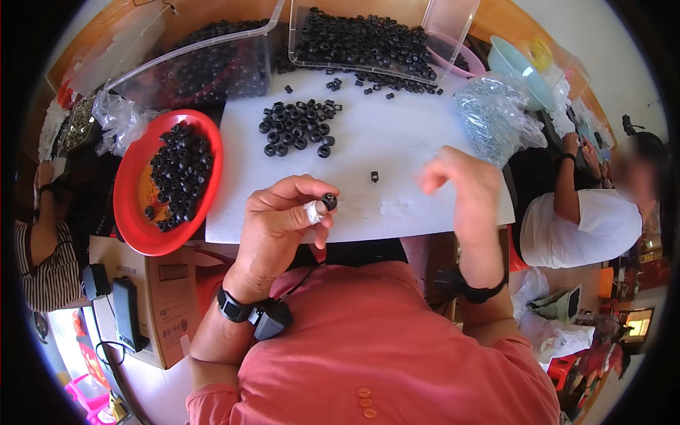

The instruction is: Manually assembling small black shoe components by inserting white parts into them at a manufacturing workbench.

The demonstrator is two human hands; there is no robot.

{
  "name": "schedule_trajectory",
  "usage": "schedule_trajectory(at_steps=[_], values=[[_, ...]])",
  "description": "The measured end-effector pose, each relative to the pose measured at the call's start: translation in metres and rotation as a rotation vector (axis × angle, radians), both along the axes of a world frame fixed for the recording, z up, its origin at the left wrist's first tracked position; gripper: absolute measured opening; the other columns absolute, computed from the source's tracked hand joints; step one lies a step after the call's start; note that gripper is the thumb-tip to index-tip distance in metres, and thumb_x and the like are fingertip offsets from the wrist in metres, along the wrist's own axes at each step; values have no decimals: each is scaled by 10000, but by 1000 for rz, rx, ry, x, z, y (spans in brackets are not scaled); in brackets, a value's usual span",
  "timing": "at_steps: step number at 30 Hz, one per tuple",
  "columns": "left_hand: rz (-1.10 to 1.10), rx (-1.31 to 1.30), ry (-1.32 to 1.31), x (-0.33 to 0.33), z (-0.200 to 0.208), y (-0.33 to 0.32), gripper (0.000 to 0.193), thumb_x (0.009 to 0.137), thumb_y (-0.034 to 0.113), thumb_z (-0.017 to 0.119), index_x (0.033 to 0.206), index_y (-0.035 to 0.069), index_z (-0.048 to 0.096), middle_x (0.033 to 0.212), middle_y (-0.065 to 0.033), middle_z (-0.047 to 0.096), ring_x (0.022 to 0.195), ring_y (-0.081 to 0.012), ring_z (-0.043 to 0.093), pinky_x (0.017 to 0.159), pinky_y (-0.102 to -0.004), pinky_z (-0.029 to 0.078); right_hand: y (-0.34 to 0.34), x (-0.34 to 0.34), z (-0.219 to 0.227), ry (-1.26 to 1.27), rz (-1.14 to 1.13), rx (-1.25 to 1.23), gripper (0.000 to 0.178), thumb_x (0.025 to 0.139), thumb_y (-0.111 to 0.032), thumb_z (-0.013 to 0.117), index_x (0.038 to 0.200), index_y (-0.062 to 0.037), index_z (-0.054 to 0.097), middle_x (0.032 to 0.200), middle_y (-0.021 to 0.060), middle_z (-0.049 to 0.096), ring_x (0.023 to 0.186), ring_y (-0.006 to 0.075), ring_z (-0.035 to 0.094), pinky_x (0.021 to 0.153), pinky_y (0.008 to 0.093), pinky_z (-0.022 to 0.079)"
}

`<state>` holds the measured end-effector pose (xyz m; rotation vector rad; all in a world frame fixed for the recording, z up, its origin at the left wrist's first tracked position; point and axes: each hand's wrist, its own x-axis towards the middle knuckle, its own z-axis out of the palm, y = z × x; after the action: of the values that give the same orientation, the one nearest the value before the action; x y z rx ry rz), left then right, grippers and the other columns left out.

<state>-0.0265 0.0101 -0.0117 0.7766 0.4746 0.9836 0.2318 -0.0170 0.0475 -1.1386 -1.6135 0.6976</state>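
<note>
My left hand (pixel 278 214) is closed over the near part of the white foam sheet (pixel 248 195). Between its thumb and fingers it pinches a small round black plastic piece (pixel 329 201) with a hole in its top. White tape wraps the thumb. To the right, my right hand (pixel 464 177) hangs above the sheet, blurred by motion; whether it holds anything cannot be made out. One small black piece with an opening (pixel 375 176) lies between the hands. Farther back sits a loose pile of round black pieces (pixel 301 126).
A red bowl (pixel 121 202) of black pieces stands left. Clear bins (pixel 265 67) full of black parts line the back. At right lie a clear bag of small silvery parts (pixel 489 117) and a pale blue bowl (pixel 513 67). Other people sit on both sides; a cardboard box (pixel 166 304) stands lower left.
</note>
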Motion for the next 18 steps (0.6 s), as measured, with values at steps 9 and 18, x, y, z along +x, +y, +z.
schedule_trajectory(at_steps=[9,18], values=[[59,-9,98,7,9,-9,221,866,24,689,1062,-73,657,876,-121,652,668,-173,609,502,-265,488,20,-24,-42,-806,-312,299,88,749,-119,727,810,-98,667,757,67,608,711,252,610,615,379,471],[43,10,125,7,10,-6,211,881,14,667,1072,-75,656,899,-116,655,683,-163,609,502,-256,488,21,-21,-45,-968,-222,389,74,712,-64,689,771,-105,672,808,44,576,827,248,557,706,388,413]])
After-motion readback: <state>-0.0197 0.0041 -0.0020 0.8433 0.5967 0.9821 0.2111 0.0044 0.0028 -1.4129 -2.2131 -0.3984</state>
